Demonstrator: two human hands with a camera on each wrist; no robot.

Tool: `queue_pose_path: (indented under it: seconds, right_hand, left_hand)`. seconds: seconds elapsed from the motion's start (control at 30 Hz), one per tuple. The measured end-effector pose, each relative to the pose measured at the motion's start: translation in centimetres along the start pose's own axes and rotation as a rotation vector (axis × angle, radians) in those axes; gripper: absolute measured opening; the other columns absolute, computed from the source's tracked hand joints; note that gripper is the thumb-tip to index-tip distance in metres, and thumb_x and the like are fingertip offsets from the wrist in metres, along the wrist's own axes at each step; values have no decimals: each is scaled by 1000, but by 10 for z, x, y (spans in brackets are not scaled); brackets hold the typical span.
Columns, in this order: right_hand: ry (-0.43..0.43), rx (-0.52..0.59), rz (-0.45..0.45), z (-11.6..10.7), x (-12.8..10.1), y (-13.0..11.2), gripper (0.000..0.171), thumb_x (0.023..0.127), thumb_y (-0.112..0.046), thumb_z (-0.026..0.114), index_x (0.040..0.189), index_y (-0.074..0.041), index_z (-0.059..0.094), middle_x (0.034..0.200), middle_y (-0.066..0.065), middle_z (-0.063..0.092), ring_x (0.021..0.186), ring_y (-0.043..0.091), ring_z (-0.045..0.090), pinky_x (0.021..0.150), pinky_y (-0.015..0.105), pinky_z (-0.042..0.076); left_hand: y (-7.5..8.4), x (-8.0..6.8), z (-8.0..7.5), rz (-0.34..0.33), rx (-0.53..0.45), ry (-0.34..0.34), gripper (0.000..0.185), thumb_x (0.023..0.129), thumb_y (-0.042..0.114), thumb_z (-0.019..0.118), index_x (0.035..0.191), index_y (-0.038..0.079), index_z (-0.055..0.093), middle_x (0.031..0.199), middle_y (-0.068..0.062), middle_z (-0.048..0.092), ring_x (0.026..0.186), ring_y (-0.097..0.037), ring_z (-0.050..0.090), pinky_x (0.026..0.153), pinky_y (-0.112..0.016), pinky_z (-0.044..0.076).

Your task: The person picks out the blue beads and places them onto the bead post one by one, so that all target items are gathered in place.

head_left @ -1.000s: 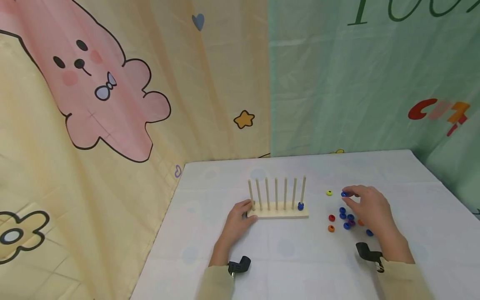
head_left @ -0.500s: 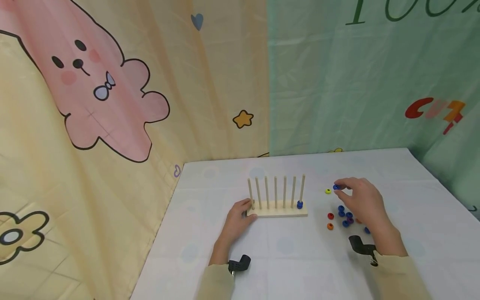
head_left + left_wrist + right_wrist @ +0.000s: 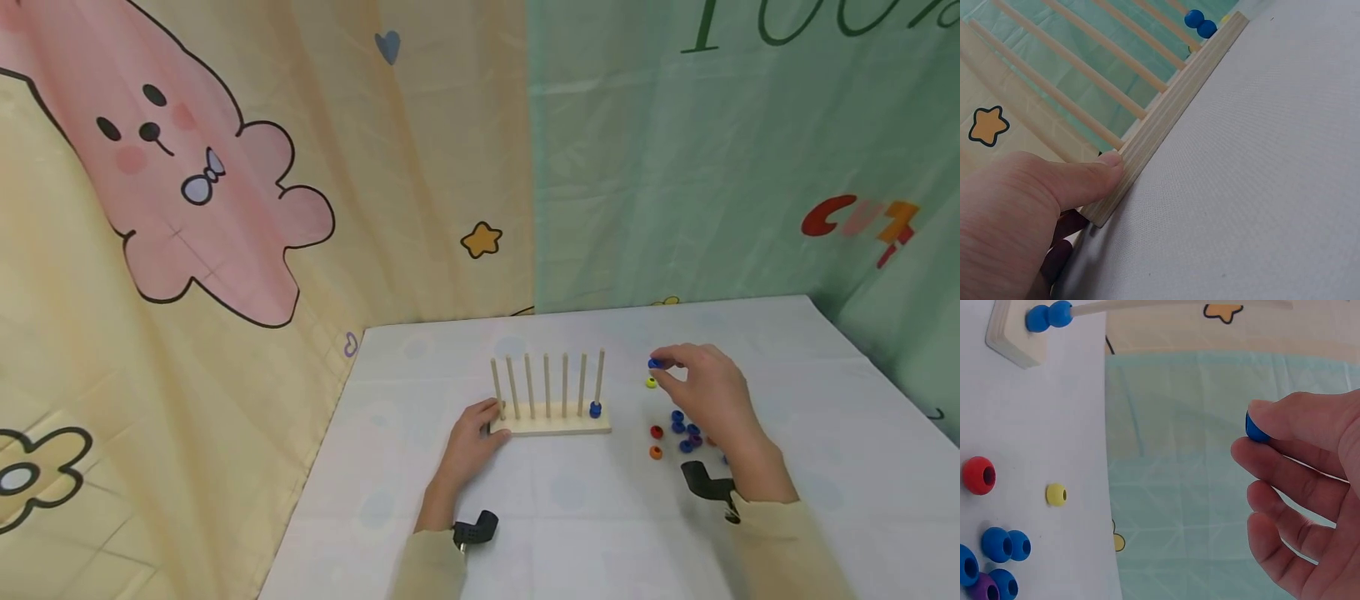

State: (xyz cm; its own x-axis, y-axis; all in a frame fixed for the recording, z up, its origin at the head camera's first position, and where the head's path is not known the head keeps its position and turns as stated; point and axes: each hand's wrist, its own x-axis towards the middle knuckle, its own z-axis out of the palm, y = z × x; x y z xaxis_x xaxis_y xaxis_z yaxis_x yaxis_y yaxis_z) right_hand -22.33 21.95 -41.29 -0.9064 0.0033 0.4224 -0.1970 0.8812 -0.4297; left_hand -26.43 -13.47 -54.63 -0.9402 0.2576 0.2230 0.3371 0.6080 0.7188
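Observation:
A wooden peg board with a row of upright pegs stands on the table. Two blue beads are stacked at the foot of its rightmost peg. My left hand grips the board's left end, thumb on the front edge. Up in the air to the right of the pegs, my right hand pinches a blue bead between thumb and fingertip. Below that hand a yellow bead lies on the table.
Several loose blue beads lie in a cluster with a purple bead at the right. A red bead and an orange bead lie left of them. Patterned curtains hang behind the white table.
My right hand has lifted the blue bead and carried it left toward the pegs, away from the cluster. The left hand keeps its grip on the board.

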Motion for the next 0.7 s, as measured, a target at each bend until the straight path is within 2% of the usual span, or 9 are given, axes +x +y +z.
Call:
queue_pose_path:
  seconds: [0.4,0.7]
  right_hand:
    - [6,20,-48,-3,9,-21,23,81,-25,69,101,-14,68,85,0,67,87,25,55,68,46,44]
    - [35,44,-94,-2,14,-34,22,80,-26,70,99,-14,67,83,-1,65,77,18,58,64,36,46]
  left_hand:
    - [6,-1,-2,-26,12,-2,53,83,32,66,131,13,50,134,4,43,126,-16,35,101,-35,32]
    - [3,0,1,-28,4,4,54,83,32,66,131,12,50,135,3,43,126,-16,36,101,-36,33]
